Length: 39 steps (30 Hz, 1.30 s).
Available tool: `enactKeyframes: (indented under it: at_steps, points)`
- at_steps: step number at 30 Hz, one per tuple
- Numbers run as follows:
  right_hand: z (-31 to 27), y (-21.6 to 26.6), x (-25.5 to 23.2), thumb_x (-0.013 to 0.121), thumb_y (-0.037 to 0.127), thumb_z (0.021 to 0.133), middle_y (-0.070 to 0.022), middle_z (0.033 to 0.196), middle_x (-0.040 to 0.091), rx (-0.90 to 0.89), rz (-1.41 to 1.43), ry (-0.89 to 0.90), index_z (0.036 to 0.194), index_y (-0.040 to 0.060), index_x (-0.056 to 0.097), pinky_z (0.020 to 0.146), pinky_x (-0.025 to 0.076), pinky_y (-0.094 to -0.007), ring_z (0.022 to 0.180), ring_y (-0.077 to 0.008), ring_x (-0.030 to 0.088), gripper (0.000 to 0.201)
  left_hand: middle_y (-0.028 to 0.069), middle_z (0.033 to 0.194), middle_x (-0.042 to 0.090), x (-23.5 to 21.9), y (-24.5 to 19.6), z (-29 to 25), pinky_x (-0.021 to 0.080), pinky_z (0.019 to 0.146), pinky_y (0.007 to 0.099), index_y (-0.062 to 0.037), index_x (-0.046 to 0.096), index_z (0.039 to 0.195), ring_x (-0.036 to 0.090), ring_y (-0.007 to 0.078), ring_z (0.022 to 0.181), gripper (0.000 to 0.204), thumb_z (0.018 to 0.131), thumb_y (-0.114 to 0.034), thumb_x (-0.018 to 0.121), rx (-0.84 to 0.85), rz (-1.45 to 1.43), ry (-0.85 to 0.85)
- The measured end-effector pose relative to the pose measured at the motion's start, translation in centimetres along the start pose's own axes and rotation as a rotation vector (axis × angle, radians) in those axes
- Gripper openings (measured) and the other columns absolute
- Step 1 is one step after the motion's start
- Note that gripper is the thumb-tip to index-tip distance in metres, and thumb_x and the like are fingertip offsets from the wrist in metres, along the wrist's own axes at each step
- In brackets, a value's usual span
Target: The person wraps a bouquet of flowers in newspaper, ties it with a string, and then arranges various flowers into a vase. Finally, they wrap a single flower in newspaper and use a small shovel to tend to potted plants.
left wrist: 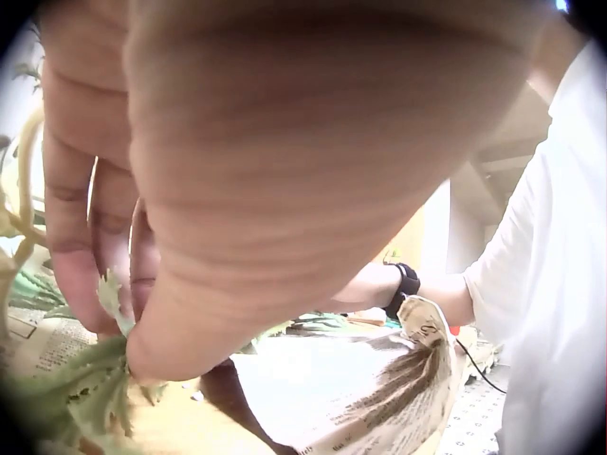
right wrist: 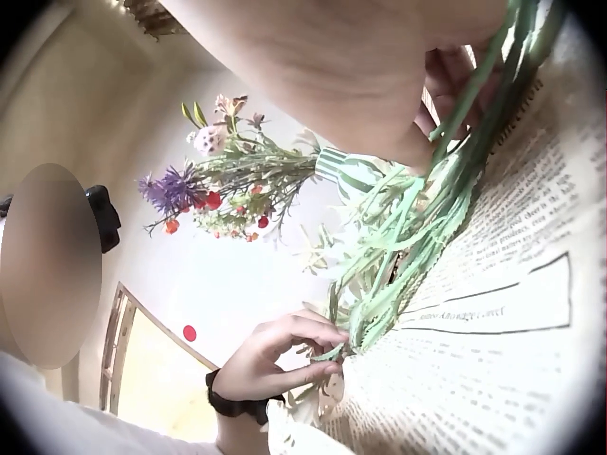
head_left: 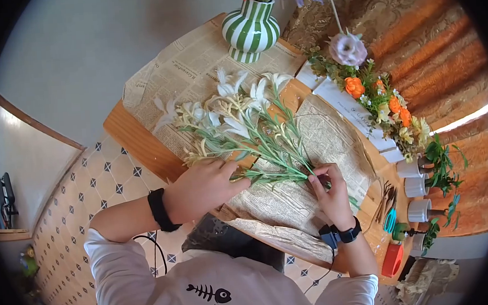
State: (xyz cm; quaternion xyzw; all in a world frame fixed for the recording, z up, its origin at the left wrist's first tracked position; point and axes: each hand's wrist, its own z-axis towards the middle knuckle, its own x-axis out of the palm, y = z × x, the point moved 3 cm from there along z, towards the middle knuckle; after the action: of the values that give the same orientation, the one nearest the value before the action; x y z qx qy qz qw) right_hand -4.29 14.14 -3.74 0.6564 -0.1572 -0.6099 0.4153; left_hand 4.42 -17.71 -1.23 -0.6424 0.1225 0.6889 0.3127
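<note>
White flower bunch (head_left: 266,148) is over the newspaper (head_left: 338,141) & wood table (head_left: 137,138), long axis diagonal: blooms (head_left: 229,87) pt upper L in head view, stems (head_left: 297,174) lower R. R hand (head_left: 336,196) pinches stems, L hand (head_left: 201,190) has a leafy bit (left wrist: 112,301) btwn thumb & fingers.

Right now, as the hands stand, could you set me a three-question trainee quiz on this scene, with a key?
1. True or false: the right hand pinches the green stems.
2. Multiple choice: the band round the left wrist is
A) white
B) black
C) red
3. Fill in: the striped vase is white and ____.

Key: 1 true; 2 B; 3 green.
</note>
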Motion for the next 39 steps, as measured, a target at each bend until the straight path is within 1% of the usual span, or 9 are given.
enactKeyframes:
  at_steps: [2,9,12,16,18,28,33,35,39]
  points:
    - [-0.1,-0.4,0.0,0.077,0.006,0.098,-0.0123,0.102,0.071,0.022,0.006,-0.001,0.107,-0.0005,0.067,0.086,0.055,-0.0355,0.093,-0.0248,0.07,0.015,0.0098,0.11,0.058,-0.6,0.0,0.3,0.055,0.092,0.0411,-0.0157,0.065,0.125,0.065,0.0284,0.109,0.036,0.09,-0.007,0.064,0.011,0.011,0.023]
    - [-0.2,-1.8,0.1,0.076,0.006,0.098,-0.0115,0.108,0.068,0.203,0.235,0.041,0.115,0.0004,0.065,0.09,0.054,-0.0346,0.097,-0.0225,0.067,0.021,0.0078,0.107,0.059,-2.8,-0.4,1.2,0.054,0.09,0.0393,-0.0161,0.066,0.125,0.066,0.0267,0.106,0.033,0.094,-0.009,0.061,0.058,0.012,0.036]
    - [-0.7,-1.4,0.3,0.079,0.006,0.095,-0.012,0.111,0.066,0.107,0.182,0.049,0.119,0.0019,0.063,0.091,0.053,-0.0348,0.101,-0.0229,0.066,0.029,0.0106,0.105,0.061,-3.7,-0.5,1.5,0.051,0.087,0.0369,-0.0112,0.061,0.121,0.067,0.028,0.102,0.037,0.085,-0.005,0.069,0.127,0.043,0.044]
    - [-0.6,-1.3,0.3,0.082,0.003,0.091,-0.0129,0.112,0.063,0.01,0.164,0.048,0.12,0.0017,0.062,0.093,0.054,-0.0364,0.103,-0.0255,0.065,0.035,0.0102,0.105,0.06,-4.5,-0.9,2.1,0.05,0.085,0.0366,-0.011,0.06,0.122,0.066,0.0277,0.1,0.037,0.086,-0.005,0.068,0.15,0.067,0.1]
    - [-0.7,-1.2,0.3,0.082,0.002,0.09,-0.0132,0.111,0.062,0.004,0.154,0.049,0.12,0.0013,0.062,0.094,0.054,-0.0369,0.103,-0.0265,0.065,0.036,0.0071,0.104,0.061,-5.1,-1.6,2.6,0.052,0.086,0.0375,-0.0147,0.067,0.125,0.065,0.025,0.097,0.031,0.095,-0.009,0.06,0.131,0.16,0.157]
    - [-0.7,-1.2,0.2,0.075,-0.006,0.09,-0.0151,0.114,0.062,-0.066,0.153,0.007,0.117,0.0002,0.063,0.095,0.054,-0.0386,0.104,-0.0303,0.065,0.031,0.0062,0.099,0.06,-2.7,2.7,4.6,0.05,0.085,0.0379,-0.013,0.063,0.126,0.064,0.026,0.096,0.033,0.093,-0.012,0.06,0.268,0.207,0.128]
    - [-0.9,-2.5,0.4,0.075,-0.006,0.09,-0.0162,0.116,0.062,0.037,0.318,0.052,0.112,0.0016,0.065,0.1,0.052,-0.0401,0.11,-0.0331,0.063,0.025,0.0085,0.098,0.059,-1.4,3.3,4.7,0.053,0.085,0.0414,-0.0129,0.062,0.129,0.064,0.0291,0.099,0.036,0.093,-0.008,0.059,0.143,0.041,0.193]
    - [-1.0,-1.5,0.3,0.075,-0.005,0.09,-0.0159,0.117,0.062,-0.156,0.092,0.021,0.107,0.0027,0.066,0.105,0.049,-0.0417,0.115,-0.0354,0.061,0.021,0.0082,0.097,0.059,-0.5,3.6,4.6,0.055,0.085,0.0414,-0.0138,0.062,0.129,0.065,0.0281,0.098,0.036,0.093,-0.01,0.059,0.162,0.084,0.161]
    - [-1.0,-0.6,0.0,0.076,-0.004,0.089,-0.0157,0.116,0.062,-0.153,0.084,0.002,0.105,0.0029,0.067,0.108,0.046,-0.0427,0.119,-0.0371,0.058,0.019,0.0067,0.099,0.06,-0.8,3.0,3.9,0.054,0.084,0.0381,-0.0147,0.064,0.129,0.064,0.0262,0.098,0.037,0.093,-0.009,0.06,0.141,0.127,0.129]
